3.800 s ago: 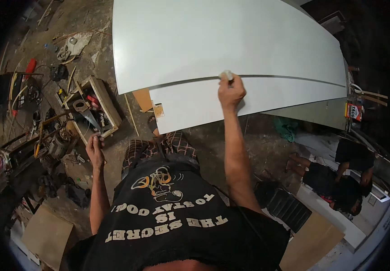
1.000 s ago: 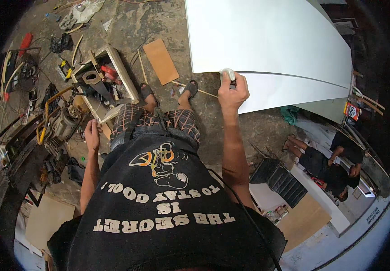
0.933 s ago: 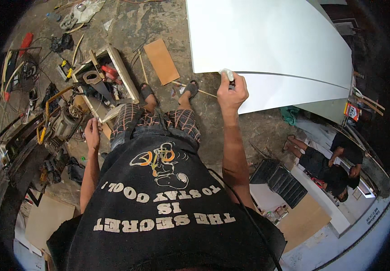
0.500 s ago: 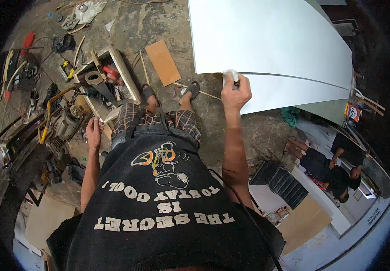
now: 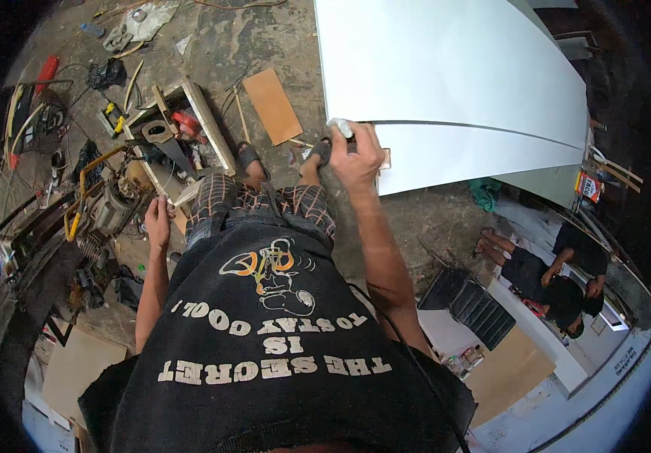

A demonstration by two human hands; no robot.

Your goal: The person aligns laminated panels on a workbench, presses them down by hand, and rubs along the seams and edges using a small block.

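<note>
My right hand (image 5: 358, 157) is closed round a small wadded white cloth (image 5: 340, 128), at the near left corner of a large white panel (image 5: 446, 60). A narrower white strip of panel (image 5: 476, 155) lies along its near side, with a dark seam between them. Lower at the left, my left hand (image 5: 158, 220) hangs beside my thigh with its fingers curled together. Whether anything small is in them I cannot make out. Close by it is an open wooden box (image 5: 216, 128) with a red tool (image 5: 187, 124) and a handsaw (image 5: 176, 155) inside.
A brown rectangular board (image 5: 273, 106) lies on the concrete floor ahead of my feet. Machinery (image 5: 118, 200), cables and a yellow-black tool (image 5: 115, 117) crowd the left. Two people (image 5: 559, 291) sit at the right, near a black slatted piece (image 5: 482, 312). Green cloth (image 5: 484, 193) lies beneath the panel.
My right hand has moved left with the white cloth, from the strip's end to just off the panel's corner. My left hand stays where it was.
</note>
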